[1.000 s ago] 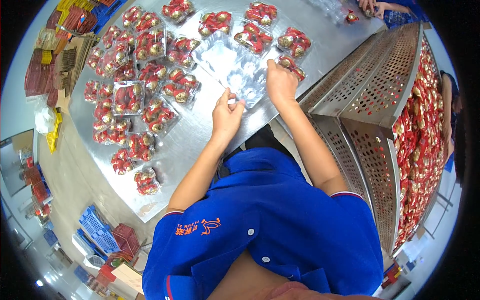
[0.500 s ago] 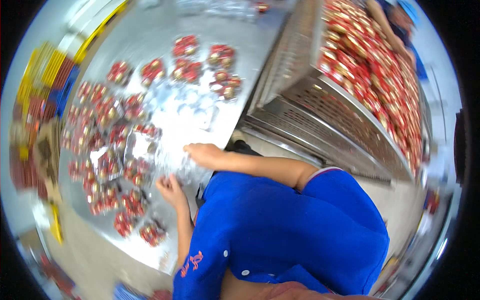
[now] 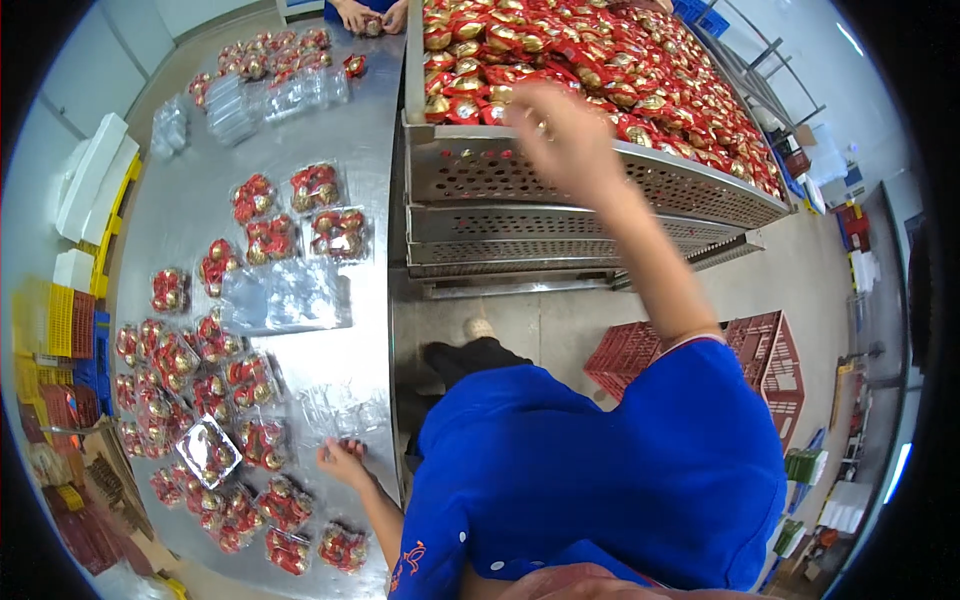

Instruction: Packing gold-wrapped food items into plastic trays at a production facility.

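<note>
My right hand (image 3: 565, 140) is stretched over the near edge of a metal bin (image 3: 590, 165) piled with round items in red and gold wrappers (image 3: 600, 60). Motion smears its fingers, so any hold is hidden. Low over the steel table (image 3: 350, 365), my left hand (image 3: 343, 462) has curled fingers beside an open clear plastic pack (image 3: 338, 408). A reddish patch shows at those fingertips, too small to make out. Left of it lie many filled clear packs (image 3: 265, 440) of the wrapped items. Above the open pack sits a group of clear plastic packs (image 3: 285, 297).
Beyond the bin's near side, red crates (image 3: 625, 355) stand on the floor to the right. Empty clear packs (image 3: 230, 108) lie farther up the table. Another person's hands (image 3: 370, 18) hold an item at the far end. Yellow and blue crates (image 3: 70, 320) line the left.
My right hand has gone from the table up and right to the bin. My left hand stays by the clear pack. The view has turned, bringing the far table end into sight.
</note>
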{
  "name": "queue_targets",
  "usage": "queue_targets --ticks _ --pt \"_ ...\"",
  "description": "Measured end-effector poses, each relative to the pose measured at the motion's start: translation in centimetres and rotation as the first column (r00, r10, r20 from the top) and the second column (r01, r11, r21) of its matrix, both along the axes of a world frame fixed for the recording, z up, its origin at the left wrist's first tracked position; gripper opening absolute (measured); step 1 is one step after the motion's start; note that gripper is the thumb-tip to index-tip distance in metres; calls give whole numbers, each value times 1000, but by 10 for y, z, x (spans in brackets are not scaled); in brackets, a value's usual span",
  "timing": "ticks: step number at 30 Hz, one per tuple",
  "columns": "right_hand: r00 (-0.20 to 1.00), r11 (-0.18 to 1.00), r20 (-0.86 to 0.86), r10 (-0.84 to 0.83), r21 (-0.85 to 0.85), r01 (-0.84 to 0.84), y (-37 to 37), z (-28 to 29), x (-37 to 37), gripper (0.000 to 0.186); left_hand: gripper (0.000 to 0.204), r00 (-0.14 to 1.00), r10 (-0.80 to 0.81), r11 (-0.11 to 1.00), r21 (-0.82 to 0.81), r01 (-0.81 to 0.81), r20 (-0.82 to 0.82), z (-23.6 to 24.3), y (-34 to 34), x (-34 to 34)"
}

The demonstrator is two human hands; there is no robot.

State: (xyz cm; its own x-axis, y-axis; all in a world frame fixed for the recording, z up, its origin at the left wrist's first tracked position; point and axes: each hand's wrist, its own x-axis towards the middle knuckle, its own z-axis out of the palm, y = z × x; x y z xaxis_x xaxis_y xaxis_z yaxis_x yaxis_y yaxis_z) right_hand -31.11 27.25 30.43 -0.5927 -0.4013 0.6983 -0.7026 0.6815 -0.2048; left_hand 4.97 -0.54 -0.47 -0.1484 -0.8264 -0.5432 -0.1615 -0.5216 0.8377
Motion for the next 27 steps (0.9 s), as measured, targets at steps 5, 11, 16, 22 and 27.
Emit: queue_targets --ticks 5,11,16,22,27 --pt "839 658 -24 -544 608 445 142 23 -144 48 42 972 21 740 -657 143 235 -10 -7 4" --pt "925 596 -26 -379 758 265 169 -28 -184 54 28 833 -545 347 -930 121 -95 197 72 -196" --pt "971 781 198 -138 624 -16 171 -24 -187 37 33 862 -248 -292 -882 369 442 223 55 -225" --pt "970 609 -219 -103 758 235 215 -39 -238 56 87 173 -70 442 -125 888 982 68 82 -49" --pt "987 710 -49 -153 689 144 223 -42 -249 59 90 258 -108 586 -148 797 960 21 101 -51"
